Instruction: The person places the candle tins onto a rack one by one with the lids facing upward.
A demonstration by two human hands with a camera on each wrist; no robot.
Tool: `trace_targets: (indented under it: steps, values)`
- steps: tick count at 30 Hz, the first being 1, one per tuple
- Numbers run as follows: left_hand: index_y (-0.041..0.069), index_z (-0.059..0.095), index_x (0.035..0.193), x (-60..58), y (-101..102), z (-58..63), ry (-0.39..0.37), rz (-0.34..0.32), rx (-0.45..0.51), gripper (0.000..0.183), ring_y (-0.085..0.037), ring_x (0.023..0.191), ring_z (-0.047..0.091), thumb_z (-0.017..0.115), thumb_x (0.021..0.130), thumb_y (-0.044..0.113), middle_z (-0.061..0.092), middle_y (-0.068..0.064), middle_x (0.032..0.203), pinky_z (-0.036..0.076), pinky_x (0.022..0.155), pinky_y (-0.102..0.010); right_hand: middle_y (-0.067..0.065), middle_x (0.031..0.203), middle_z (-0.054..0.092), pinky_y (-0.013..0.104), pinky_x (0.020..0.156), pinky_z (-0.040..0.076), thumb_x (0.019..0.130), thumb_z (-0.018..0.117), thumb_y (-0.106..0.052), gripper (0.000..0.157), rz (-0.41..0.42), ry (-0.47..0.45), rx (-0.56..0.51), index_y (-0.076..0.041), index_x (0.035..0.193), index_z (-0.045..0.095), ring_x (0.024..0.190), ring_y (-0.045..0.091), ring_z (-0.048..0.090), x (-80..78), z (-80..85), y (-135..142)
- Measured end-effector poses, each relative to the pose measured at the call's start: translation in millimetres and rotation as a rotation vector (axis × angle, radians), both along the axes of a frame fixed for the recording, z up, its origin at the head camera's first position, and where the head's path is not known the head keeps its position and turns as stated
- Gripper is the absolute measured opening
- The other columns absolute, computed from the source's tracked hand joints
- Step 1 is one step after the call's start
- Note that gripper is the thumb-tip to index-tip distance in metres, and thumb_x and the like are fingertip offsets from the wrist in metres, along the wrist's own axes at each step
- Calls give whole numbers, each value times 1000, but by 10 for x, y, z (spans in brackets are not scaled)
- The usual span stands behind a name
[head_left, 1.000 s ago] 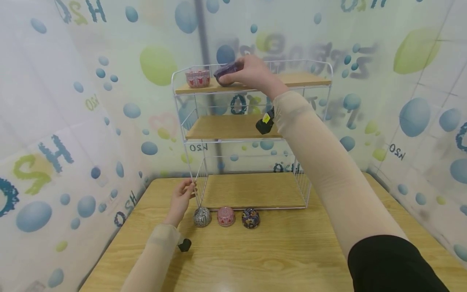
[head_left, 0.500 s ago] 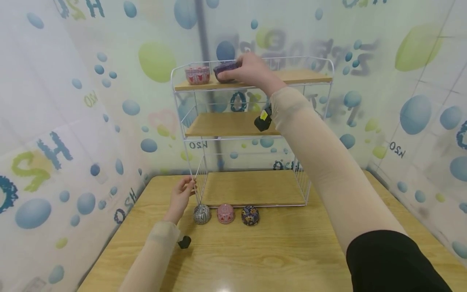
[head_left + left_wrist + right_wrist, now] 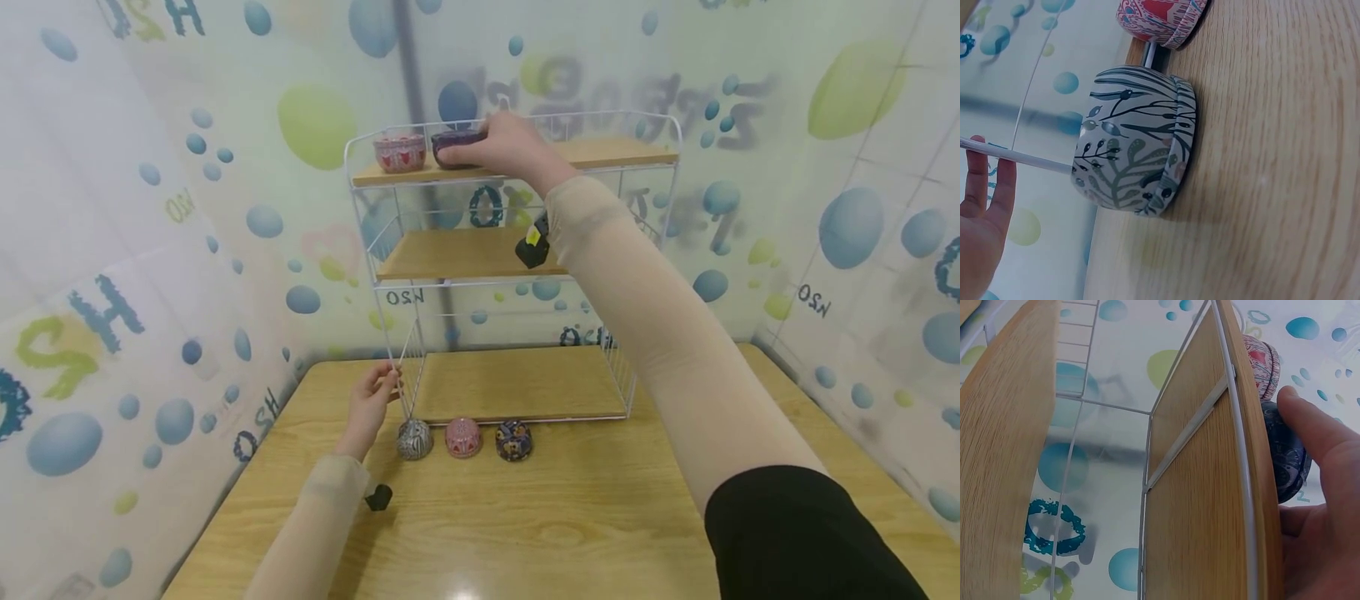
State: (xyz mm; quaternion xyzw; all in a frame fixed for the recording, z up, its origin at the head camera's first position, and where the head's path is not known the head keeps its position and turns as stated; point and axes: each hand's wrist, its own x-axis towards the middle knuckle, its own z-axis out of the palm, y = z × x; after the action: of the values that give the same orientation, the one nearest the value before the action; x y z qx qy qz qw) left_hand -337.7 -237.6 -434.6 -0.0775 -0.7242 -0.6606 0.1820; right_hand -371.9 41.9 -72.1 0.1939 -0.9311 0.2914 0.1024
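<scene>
On the top board of a white wire rack (image 3: 536,418), my right hand (image 3: 513,150) grips a small dark blue-purple patterned tin (image 3: 450,151). The tin stands level, its base at the board. Left of it sits a pink tin with red hearts (image 3: 401,155); in the right wrist view the dark tin (image 3: 1285,453) is close beside the pink tin (image 3: 1261,365). My left hand (image 3: 369,408) holds the rack's front left post low down, fingers curled at the rod (image 3: 1029,159). Nearby on the table, a grey-white leaf-patterned tin (image 3: 1132,140) stands rim down.
A pink tin (image 3: 463,438) and a dark multicoloured tin (image 3: 513,441) stand in a row with the leaf-patterned one, along the rack's front edge. The rack has a middle board (image 3: 457,254) and a bottom board (image 3: 517,383). Patterned walls enclose the wooden table (image 3: 570,517).
The dark tin was tilted in my right hand and has come down level onto the top board. My left hand has stayed on the post. The head view has shifted slightly.
</scene>
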Motion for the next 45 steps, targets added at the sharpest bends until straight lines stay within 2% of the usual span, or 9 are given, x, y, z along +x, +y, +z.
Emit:
trace_targets:
  steps: [4, 8, 12, 15, 20, 26, 31, 38, 45]
  values:
    - [-10, 55, 118, 8, 8, 21, -13, -6, 0, 28, -18, 91, 61, 55, 100, 11, 61, 2, 101, 55, 78, -28, 3, 103, 60, 27, 75, 46, 81, 64, -66, 67, 14, -9, -14, -8, 115, 63, 88, 15, 52, 18, -7, 33]
    - [-8, 56, 116, 1, -5, 21, -7, -12, 7, 25, -22, 92, 62, 55, 100, 11, 61, 0, 101, 56, 78, -29, 1, 85, 55, 28, 68, 42, 83, 63, -64, 60, 23, 14, -56, -8, 103, 66, 76, 14, 47, 16, -25, 72]
    - [-7, 57, 115, -8, -23, -6, 1, -15, 14, 24, -19, 91, 63, 55, 100, 11, 61, 3, 100, 56, 78, -28, 4, 109, 63, 26, 82, 47, 86, 60, -62, 62, 0, 47, -127, -10, 120, 65, 96, 15, 56, 40, -50, 147]
    - [-8, 56, 117, -11, -27, -23, 0, -16, 12, 26, -17, 90, 62, 55, 100, 12, 61, 4, 100, 55, 79, -27, 2, 132, 56, 30, 96, 45, 88, 61, -58, 63, 8, 72, -195, -12, 132, 58, 118, 15, 51, 109, -79, 240]
    - [-8, 56, 115, -23, -49, -39, 13, -16, -4, 27, -18, 90, 62, 55, 100, 15, 61, 0, 102, 55, 77, -24, 2, 119, 62, 30, 90, 47, 91, 63, -49, 51, 64, 166, -251, -10, 122, 62, 108, 15, 55, 264, -175, 391]
    - [-11, 54, 118, -29, -74, -34, 9, -17, -10, 31, -17, 91, 61, 55, 100, 14, 61, 7, 99, 55, 77, -25, 2, 113, 64, 30, 86, 48, 91, 64, -44, 44, 107, 236, -263, -10, 119, 65, 99, 14, 59, 441, -320, 472]
    - [-9, 55, 118, -12, -95, -31, -4, -17, 0, 29, -14, 90, 60, 54, 101, 14, 61, 9, 99, 55, 78, -24, 1, 107, 66, 30, 78, 50, 91, 67, -39, 39, 158, 220, -280, -12, 118, 66, 91, 14, 61, 517, -537, 507]
    - [-9, 55, 117, -1, -119, -29, 11, -18, 1, 28, -11, 88, 59, 54, 101, 13, 61, 10, 98, 54, 77, -23, 0, 99, 67, 33, 73, 50, 90, 69, -37, 34, 230, 214, -302, -13, 114, 67, 85, 17, 62, 571, -960, 594]
    - [-8, 56, 116, 1, -122, -21, -8, -23, -8, 28, -17, 92, 61, 55, 100, 15, 62, 8, 99, 55, 78, -26, 5, 96, 67, 33, 69, 51, 91, 69, -28, 32, 278, 196, -356, -7, 114, 67, 81, 19, 61, 540, -1399, 685]
